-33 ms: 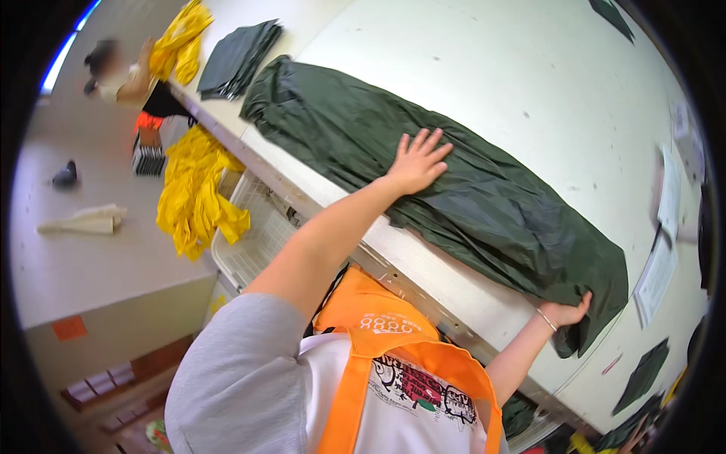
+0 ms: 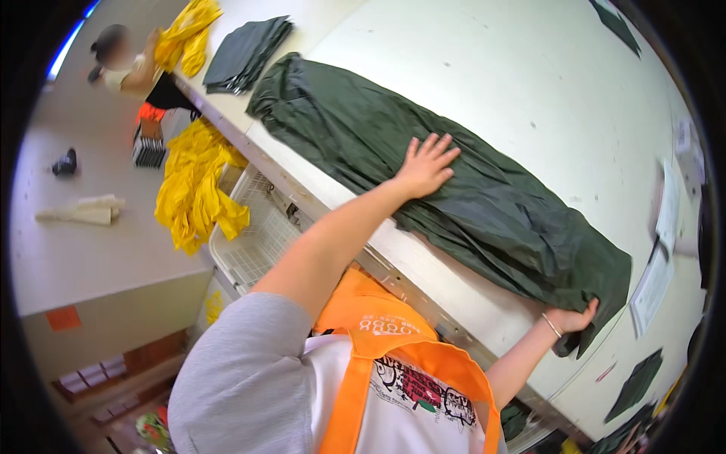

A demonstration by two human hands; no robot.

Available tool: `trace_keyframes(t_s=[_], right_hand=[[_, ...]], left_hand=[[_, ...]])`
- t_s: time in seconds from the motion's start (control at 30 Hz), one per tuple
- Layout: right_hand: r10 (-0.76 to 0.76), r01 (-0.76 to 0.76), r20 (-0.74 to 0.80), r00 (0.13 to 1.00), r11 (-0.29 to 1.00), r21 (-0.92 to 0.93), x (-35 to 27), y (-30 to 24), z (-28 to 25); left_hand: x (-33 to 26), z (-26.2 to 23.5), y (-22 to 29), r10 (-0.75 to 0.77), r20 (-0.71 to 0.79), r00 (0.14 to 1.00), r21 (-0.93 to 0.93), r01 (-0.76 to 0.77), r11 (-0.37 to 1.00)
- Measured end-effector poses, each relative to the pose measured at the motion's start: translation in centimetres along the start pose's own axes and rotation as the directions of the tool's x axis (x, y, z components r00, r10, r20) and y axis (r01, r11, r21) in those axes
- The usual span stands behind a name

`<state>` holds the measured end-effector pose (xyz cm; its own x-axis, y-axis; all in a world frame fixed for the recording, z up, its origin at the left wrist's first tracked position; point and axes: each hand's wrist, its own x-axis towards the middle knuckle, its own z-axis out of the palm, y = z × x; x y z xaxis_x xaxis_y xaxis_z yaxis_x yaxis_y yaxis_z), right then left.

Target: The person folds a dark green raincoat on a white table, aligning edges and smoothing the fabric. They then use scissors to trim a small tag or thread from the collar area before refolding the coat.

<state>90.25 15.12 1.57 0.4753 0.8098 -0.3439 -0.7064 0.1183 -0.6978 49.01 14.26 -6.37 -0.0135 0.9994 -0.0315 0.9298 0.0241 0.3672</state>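
Observation:
A long piece of thin, dark green, slightly shiny fabric [image 2: 491, 189] lies folded lengthwise and creased on the white table [image 2: 469, 83]. My left hand [image 2: 429, 168] rests flat on the middle of it, fingers spread. At the fabric's near right end, my right hand [image 2: 573, 316] has its fingers curled round the lower edge, with some of the cloth over and behind them. A fold of fabric hangs just beyond that hand. Whether the cloth is a finished garment I cannot tell.
Far left on the table sits a stack of folded dark green pieces [image 2: 246, 54]. Yellow fabric [image 2: 198, 189] spills over a white basket [image 2: 253, 231] below the table edge. Another person [image 2: 125, 68] handles yellow cloth [image 2: 186, 34] at far left. Papers [image 2: 655, 284] lie at right.
The view has shifted slightly. Both hands keep their places on the green fabric.

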Motion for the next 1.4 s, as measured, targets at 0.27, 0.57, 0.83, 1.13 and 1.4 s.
trace_keyframes(t_s=[0.27,0.57,0.83,1.13,1.4], right_hand=[[0.187,0.055,0.690,0.699,0.949,-0.312,-16.5,3.0,32.6],[0.807,0.910,0.591,-0.002,0.246,-0.332,-35.1,42.9,38.5],[0.314,0.887,0.947,0.070,0.414,-0.203,-19.9,34.7,36.9],[0.528,0.825,0.792,0.307,0.267,-0.498,-8.9,28.9,27.4],[0.556,0.890,0.765,0.324,0.096,-0.446,-7.3,23.5,24.4]], left_hand=[[-0.3,0.2,0.1,0.077,-0.198,0.977,-0.350,-0.144,0.926],[-1.8,3.8,-0.7,-0.082,-0.179,0.980,-0.462,-0.010,0.887],[-4.6,3.5,-3.0,-0.150,-0.171,0.974,-0.468,0.054,0.882],[-5.3,2.3,-2.6,-0.098,-0.196,0.976,-0.387,0.015,0.922],[-16.9,0.4,0.6,0.069,0.154,0.986,-0.172,-0.042,0.984]])
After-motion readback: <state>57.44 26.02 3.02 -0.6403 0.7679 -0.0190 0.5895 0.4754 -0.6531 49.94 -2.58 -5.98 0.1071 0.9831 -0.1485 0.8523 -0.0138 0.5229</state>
